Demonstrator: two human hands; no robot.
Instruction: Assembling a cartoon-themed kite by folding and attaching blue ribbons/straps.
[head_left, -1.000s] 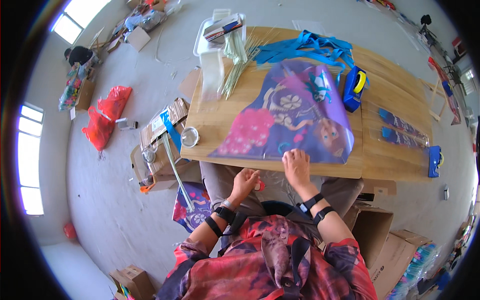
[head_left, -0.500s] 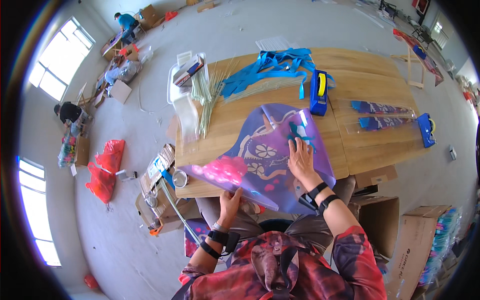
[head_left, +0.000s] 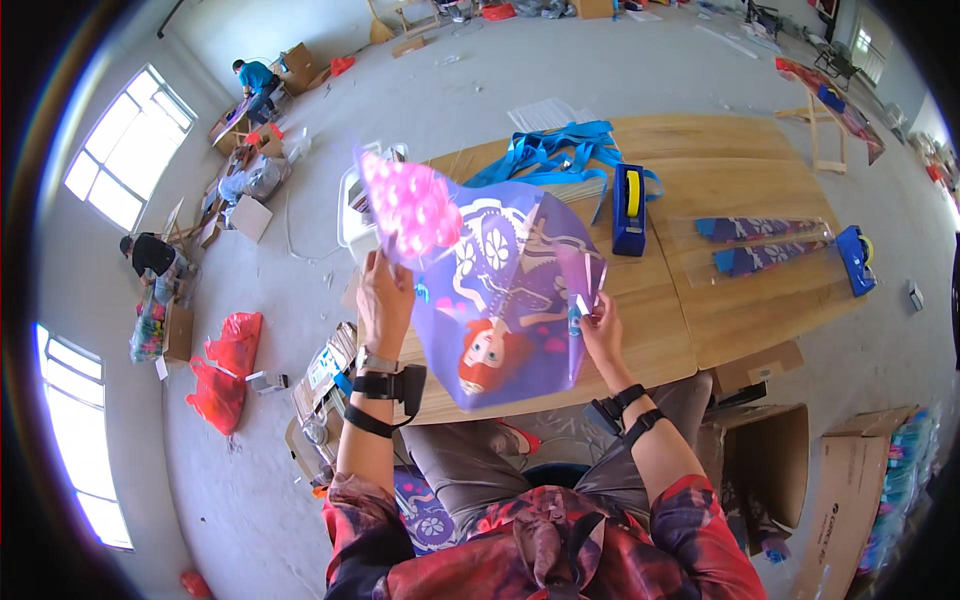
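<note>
A thin purple printed plastic sheet (head_left: 500, 330) is raised over the near part of the wooden table. It bears a red-haired cartoon figure, white floral patterns and a pink patch toward its upper left tip. My left hand (head_left: 387, 300) is closed on its left edge, below the pink patch. At the opposite edge, my right hand (head_left: 603, 338) pinches the sheet where it folds over, next to a small teal strip. Beyond the sheet, a blue tape dispenser (head_left: 628, 212) with a yellow core stands on the table, near a heap of blue ribbon (head_left: 555, 150).
On the wooden table (head_left: 740, 320), two narrow purple-and-blue packs (head_left: 765, 228) lie at the right beside another blue tape dispenser (head_left: 855, 262). An open cardboard box (head_left: 765, 455) stands by my right leg. Red plastic bags (head_left: 228, 370) lie on the floor at left. Two people work farther off.
Both hands have lifted the sheet off the table. My left hand has moved up and forward, turning the sheet so the red-haired figure shows. My right hand now grips its right edge.
</note>
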